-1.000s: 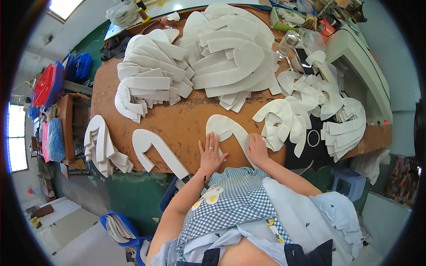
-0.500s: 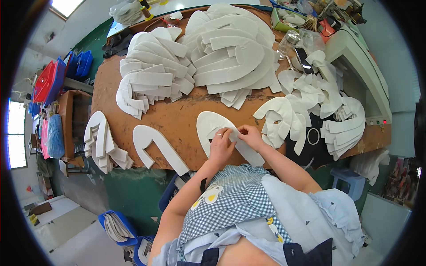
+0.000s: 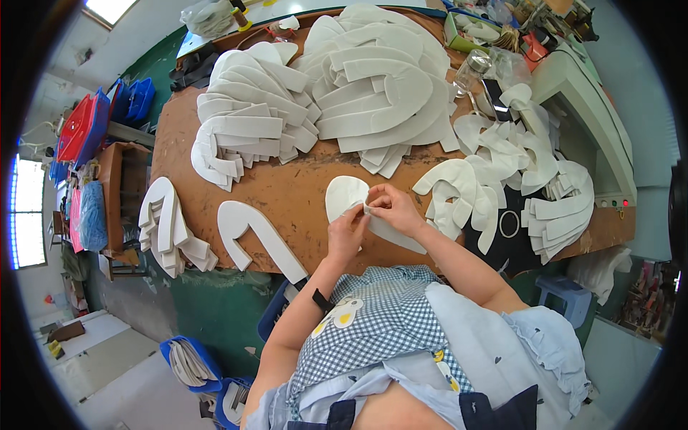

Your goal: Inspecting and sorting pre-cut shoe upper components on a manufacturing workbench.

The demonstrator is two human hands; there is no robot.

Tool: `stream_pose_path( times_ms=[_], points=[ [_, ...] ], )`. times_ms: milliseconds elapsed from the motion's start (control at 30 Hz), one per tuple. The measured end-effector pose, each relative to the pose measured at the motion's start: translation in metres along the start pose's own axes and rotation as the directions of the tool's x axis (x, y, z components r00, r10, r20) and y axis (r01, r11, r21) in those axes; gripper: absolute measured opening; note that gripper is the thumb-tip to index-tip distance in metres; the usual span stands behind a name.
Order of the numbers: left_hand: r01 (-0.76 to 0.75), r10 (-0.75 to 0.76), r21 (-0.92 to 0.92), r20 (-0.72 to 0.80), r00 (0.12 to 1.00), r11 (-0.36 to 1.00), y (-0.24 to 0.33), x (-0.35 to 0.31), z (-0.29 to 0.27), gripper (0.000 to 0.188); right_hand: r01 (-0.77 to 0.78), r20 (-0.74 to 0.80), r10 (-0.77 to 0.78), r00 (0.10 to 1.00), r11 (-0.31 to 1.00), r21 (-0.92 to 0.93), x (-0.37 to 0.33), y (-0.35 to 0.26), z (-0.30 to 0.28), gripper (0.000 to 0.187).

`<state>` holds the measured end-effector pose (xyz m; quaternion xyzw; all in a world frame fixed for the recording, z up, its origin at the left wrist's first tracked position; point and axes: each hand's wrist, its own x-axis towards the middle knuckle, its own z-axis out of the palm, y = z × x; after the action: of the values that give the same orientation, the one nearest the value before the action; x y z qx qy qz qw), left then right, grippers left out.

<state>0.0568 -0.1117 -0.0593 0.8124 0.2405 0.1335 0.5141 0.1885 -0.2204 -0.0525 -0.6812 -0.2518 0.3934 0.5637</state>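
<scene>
A white, curved U-shaped padding piece point(image 3: 345, 190) lies at the front of the brown table, partly covered by my hands. My left hand point(image 3: 347, 233) is closed, its fingertips pinching at the piece's inner edge. Close against it, my right hand point(image 3: 395, 210) pinches too, with a bit of white material at its fingertips. Exactly how the fingers grip is hard to see at this size. One thicker U-shaped foam piece point(image 3: 266, 240) rests to the left, its long arm reaching the table's front edge. Thin white curved pieces point(image 3: 459, 188) lie heaped just right of my hands.
Big piles of white U-shaped pieces point(image 3: 387, 93) fill the table's far side. A small stack point(image 3: 163, 222) stands at the left edge, another fanned stack point(image 3: 562, 215) at the right. A glass jar point(image 3: 476, 63), phone point(image 3: 496, 99) and grey machine point(image 3: 591, 129) stand at the right.
My hands have come together and lifted slightly, the right moving left and up. The piece's visible part is smaller, with white material now raised between the fingertips. The view has shifted slightly.
</scene>
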Motion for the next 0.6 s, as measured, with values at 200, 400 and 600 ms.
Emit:
stream_pose_path(
  times_ms=[200,400,600],
  points=[
    [-0.154,0.207,0.299,-0.157,0.966,0.942,0.005,0.003,0.003,0.012,-0.01,-0.108,-0.006,0.994,0.989,-0.144,-0.002,-0.011,0.005,0.037],
    [-0.172,0.236,0.301,-0.192,0.952,0.938,-0.003,0.008,0.007,0.007,0.009,-0.107,-0.029,0.994,0.984,-0.18,-0.001,-0.012,0.005,0.039],
    [0.069,-0.051,0.084,-0.198,0.979,0.994,-0.01,0.008,0.003,0.013,0.002,-0.109,-0.022,0.994,0.984,-0.176,0.001,-0.01,0.007,0.038]
  ],
)
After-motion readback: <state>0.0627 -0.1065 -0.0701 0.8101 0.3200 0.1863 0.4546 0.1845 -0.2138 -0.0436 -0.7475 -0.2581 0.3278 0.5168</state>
